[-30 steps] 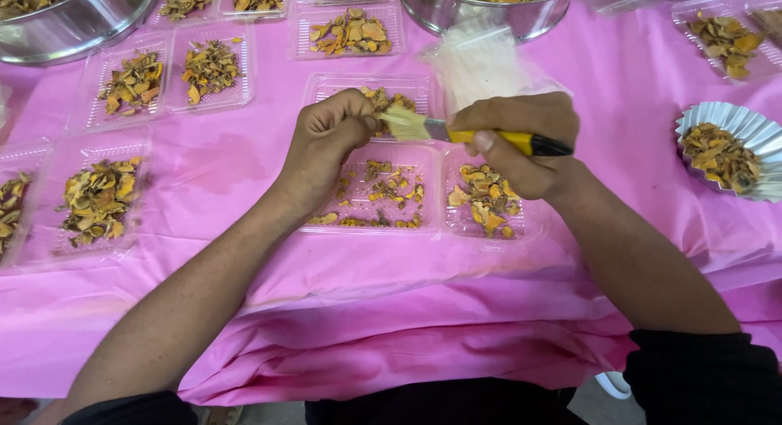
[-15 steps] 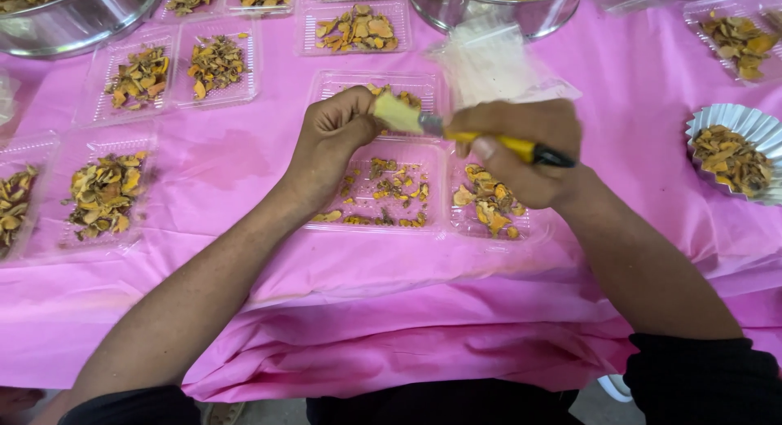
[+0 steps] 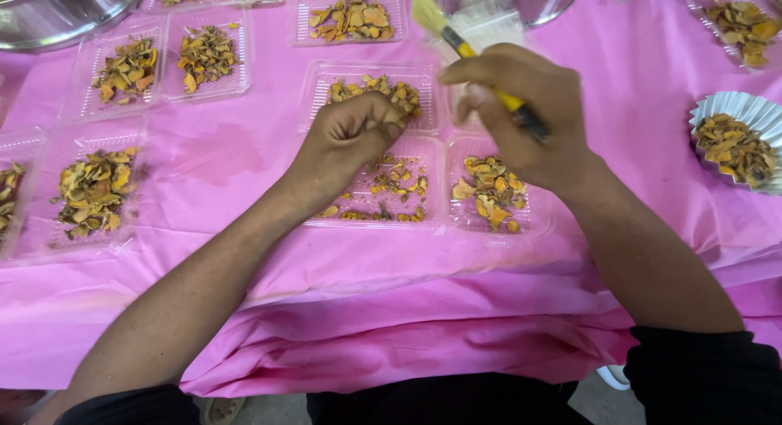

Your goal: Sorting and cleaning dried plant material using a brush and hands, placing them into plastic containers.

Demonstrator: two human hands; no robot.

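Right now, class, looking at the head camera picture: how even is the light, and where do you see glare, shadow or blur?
Head view: light is soft and even on the pink tablecloth; faint shadows lie under the left hand and right hand; mild glare on the steel bowl and clear plastic trays; the brush bristles look slightly soft; edges bend a little.

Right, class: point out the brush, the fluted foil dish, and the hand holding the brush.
brush (image 3: 429,14), head view, on its pale bristles.
fluted foil dish (image 3: 707,113), head view, on its pleated left rim.
right hand (image 3: 521,111), head view, on the back of the hand.
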